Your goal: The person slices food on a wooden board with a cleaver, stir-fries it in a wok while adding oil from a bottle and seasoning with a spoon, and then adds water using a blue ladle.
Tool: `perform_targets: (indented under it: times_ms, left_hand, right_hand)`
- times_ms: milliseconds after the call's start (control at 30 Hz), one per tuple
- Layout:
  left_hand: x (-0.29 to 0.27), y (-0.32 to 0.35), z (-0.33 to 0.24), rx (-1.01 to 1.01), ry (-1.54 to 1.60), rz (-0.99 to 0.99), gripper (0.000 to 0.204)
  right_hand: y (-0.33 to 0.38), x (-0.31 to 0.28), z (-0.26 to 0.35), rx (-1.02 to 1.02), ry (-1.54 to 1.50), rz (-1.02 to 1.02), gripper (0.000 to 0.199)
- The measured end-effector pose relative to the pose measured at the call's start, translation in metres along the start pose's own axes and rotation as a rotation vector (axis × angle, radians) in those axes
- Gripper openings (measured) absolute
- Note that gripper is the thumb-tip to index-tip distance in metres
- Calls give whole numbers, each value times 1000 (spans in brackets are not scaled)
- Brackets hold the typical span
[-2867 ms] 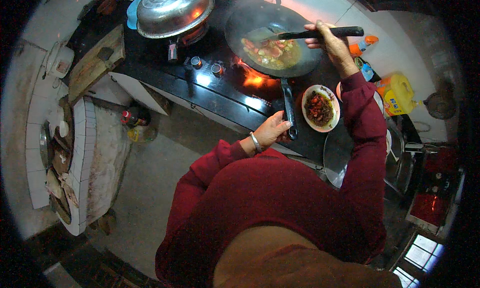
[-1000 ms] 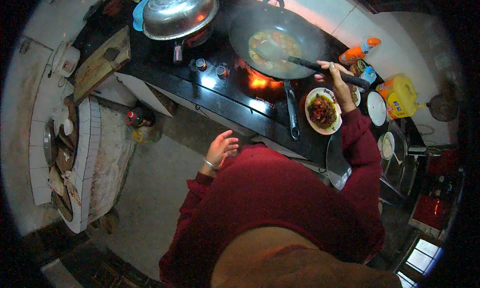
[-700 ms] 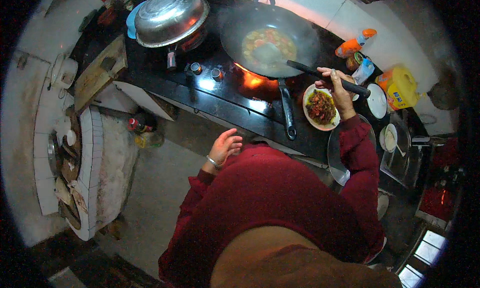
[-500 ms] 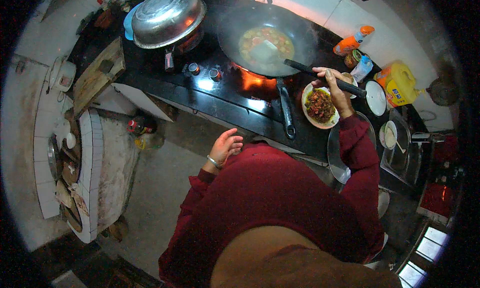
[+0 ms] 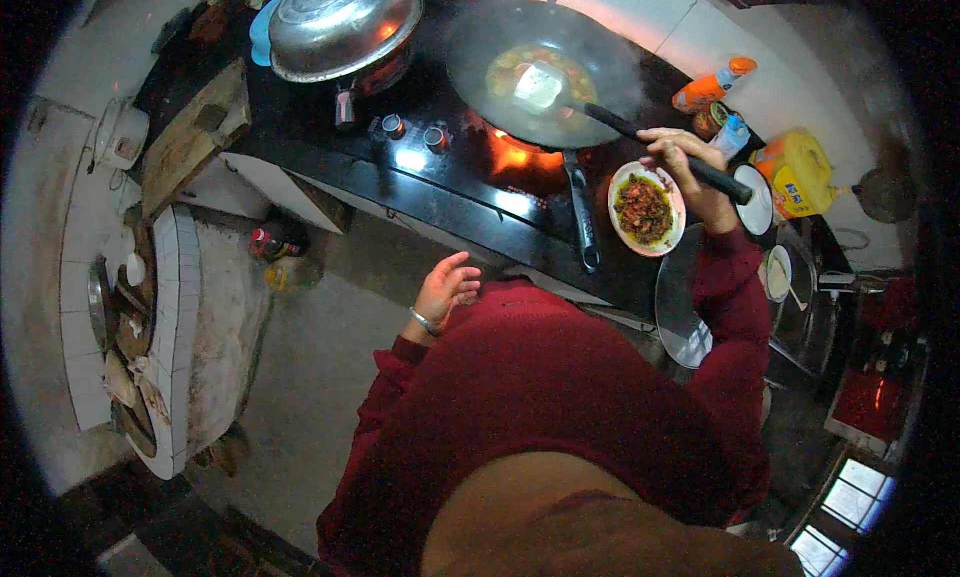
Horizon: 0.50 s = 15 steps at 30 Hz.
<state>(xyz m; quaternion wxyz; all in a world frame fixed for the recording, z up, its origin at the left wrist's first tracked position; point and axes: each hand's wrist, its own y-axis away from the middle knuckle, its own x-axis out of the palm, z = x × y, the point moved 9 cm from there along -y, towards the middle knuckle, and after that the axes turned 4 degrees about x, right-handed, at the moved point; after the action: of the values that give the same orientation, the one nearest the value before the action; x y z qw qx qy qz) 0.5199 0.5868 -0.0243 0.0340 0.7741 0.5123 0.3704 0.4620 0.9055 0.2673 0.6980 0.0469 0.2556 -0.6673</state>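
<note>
- Wok [image 5: 545,29]: ahead-left of the right hand [image 5: 703,195], its handle [image 5: 579,212] since let go, leaving the work one-handed.
- Spatula [image 5: 606,118]: gripped by that hand, blade [image 5: 541,85] now catching light.
- Bowl [image 5: 660,248]: just left of that hand.
- Left hand [image 5: 445,289]: empty, loosely bent.

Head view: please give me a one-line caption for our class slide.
Right hand holds a long-handled spatula over the steaming wok; the left hand is empty.

A maroon long-sleeved top [image 5: 560,377] is worn with a silver bangle [image 5: 424,322].
</note>
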Motion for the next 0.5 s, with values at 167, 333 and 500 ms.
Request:
perform_targets:
  times_ms: [167, 333, 500]
  left_hand:
    - [-2, -1, 2, -9, 0, 16, 41]
    - [-2, -4, -3, 0, 1, 49, 41]
    - [-8, -3, -3, -19, -11, 47, 41]
  right_hand:
    - [-2, -11, 17, -31, 175, 95, 21]
    - [-7, -8, 36, -101, 435, 49, 15]
    - [-7, -8, 58, -215, 570, 13, 7]
